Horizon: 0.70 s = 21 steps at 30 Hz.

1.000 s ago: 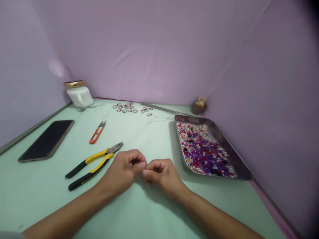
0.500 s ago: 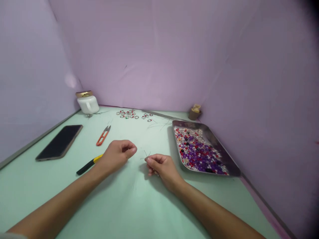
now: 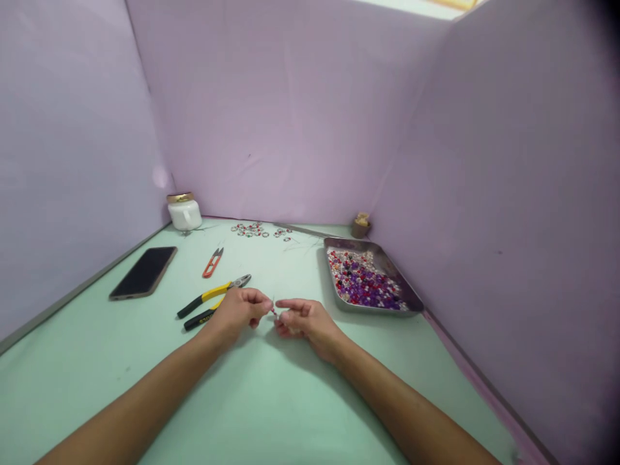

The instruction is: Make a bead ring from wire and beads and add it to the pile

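1. While the left hand (image 3: 236,313) reaches in from one side and the right hand (image 3: 314,326) from the other, a small beaded piece (image 3: 274,312) sits in the narrow gap between their fingertips, raised above the pale green table (image 3: 252,413).
2. The left thumb and forefinger are pinched together at the piece's upper end, seemingly grasping it; a thin wire end rises faintly beside them.
3. On the right hand the forefinger is stretched out toward the left fingertips, with the thumb and other fingers bent below it near the beads; whether they grip the piece, one cannot tell.
4. Yellow-and-black pliers (image 3: 216,292) lie just beyond the left hand, which hides part of one handle; their jaws point away from the person, toward the right.
5. Farther off are orange-handled snips (image 3: 212,265), and left of these a dark phone (image 3: 145,272) lies flat.
6. A metal tray (image 3: 387,261) stands right of the right hand, apart from it, holding loose beads (image 3: 367,285), purple, red, clear and black.
7. Near the back wall, small beaded rings (image 3: 248,230) lie in two clusters, between a white jar (image 3: 185,215) with a gold lid and a little brown pot (image 3: 360,228).
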### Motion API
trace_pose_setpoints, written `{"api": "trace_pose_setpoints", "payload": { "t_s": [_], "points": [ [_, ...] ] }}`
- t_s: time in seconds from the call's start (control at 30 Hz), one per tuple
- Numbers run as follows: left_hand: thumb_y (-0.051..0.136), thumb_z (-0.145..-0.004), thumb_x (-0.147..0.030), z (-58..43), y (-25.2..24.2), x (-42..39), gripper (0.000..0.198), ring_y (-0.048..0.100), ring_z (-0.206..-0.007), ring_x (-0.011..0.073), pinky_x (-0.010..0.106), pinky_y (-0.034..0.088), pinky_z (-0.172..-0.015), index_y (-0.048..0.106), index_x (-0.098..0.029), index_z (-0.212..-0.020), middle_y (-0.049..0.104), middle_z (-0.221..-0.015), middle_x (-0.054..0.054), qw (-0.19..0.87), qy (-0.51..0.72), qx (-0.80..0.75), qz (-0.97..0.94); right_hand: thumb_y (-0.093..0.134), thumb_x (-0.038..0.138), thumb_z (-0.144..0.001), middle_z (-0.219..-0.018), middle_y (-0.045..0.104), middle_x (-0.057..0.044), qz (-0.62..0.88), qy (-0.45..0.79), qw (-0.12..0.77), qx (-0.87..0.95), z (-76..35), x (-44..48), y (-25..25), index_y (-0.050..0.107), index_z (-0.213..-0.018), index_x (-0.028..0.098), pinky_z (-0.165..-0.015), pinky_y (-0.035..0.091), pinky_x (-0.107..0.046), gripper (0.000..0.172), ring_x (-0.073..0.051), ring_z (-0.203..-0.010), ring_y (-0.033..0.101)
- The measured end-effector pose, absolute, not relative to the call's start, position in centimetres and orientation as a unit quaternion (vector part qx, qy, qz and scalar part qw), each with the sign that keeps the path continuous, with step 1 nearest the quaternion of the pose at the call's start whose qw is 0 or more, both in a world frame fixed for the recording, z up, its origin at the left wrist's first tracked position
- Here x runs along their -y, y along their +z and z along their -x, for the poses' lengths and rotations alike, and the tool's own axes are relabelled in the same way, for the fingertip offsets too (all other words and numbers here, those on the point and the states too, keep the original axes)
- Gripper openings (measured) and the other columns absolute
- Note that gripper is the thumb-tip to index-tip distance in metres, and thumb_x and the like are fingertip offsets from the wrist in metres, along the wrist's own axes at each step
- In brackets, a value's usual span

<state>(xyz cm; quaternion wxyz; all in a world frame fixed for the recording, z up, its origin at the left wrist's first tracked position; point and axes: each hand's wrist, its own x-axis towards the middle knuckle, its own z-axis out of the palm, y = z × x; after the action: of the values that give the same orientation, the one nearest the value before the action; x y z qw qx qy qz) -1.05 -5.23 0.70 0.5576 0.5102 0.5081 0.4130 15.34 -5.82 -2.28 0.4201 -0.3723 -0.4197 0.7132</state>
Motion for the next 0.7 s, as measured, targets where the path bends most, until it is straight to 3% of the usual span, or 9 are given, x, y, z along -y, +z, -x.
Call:
{"api": "trace_pose_setpoints", "payload": {
  "t_s": [0.13, 0.23, 0.53, 0.7],
  "points": [
    [0.063, -0.059, -0.021, 1.7, 1.0, 5.5, 0.013, 0.036, -0.041, 0.0054, 0.017, 0.029, -0.040, 0.055, -0.013, -0.055, 0.044, -0.046, -0.005, 0.581, 0.481, -0.497, -0.428, 0.071, 0.027, -0.061, -0.082, 0.066, -0.007, 0.314, 0.752, 0.469, 0.342, -15.7, 6.5, -1.7, 0.061, -0.091, 0.011, -0.070, 0.048, -0.030, 0.036, -0.014, -0.069, 0.062],
    [0.062, -0.059, -0.018, 1.5, 0.9, 5.7, 0.010, 0.038, -0.041, 0.0039, 0.015, 0.031, -0.039, 0.055, -0.012, -0.058, 0.046, -0.050, -0.004, 0.603, 0.515, -0.478, -0.377, 0.071, 0.020, -0.064, -0.075, 0.065, -0.003, 0.241, 0.788, 0.491, 0.283, -15.3, 7.1, -1.8, 0.061, -0.086, 0.011, -0.076, 0.047, -0.029, 0.026, -0.011, -0.069, 0.061],
    [0.060, -0.067, -0.013, -0.2, 0.6, 7.0, 0.006, 0.049, -0.050, 0.0062, 0.016, 0.043, -0.047, 0.062, -0.008, -0.069, 0.055, -0.064, 0.002, 0.672, 0.544, -0.394, -0.312, 0.071, 0.014, -0.063, -0.068, 0.065, 0.000, 0.223, 0.797, 0.533, 0.177, -14.5, 7.3, -2.6, 0.062, -0.078, 0.012, -0.072, 0.049, -0.023, 0.018, -0.008, -0.061, 0.060],
    [0.059, -0.068, -0.009, -0.4, 0.6, 6.9, 0.005, 0.048, -0.047, 0.0056, 0.014, 0.042, -0.042, 0.063, -0.007, -0.066, 0.057, -0.061, 0.003, 0.663, 0.557, -0.407, -0.290, 0.068, 0.021, -0.067, -0.073, 0.067, -0.002, 0.245, 0.780, 0.551, 0.169, -14.8, 7.2, -2.6, 0.062, -0.083, 0.013, -0.071, 0.050, -0.023, 0.019, -0.009, -0.063, 0.061]
  ]
}}
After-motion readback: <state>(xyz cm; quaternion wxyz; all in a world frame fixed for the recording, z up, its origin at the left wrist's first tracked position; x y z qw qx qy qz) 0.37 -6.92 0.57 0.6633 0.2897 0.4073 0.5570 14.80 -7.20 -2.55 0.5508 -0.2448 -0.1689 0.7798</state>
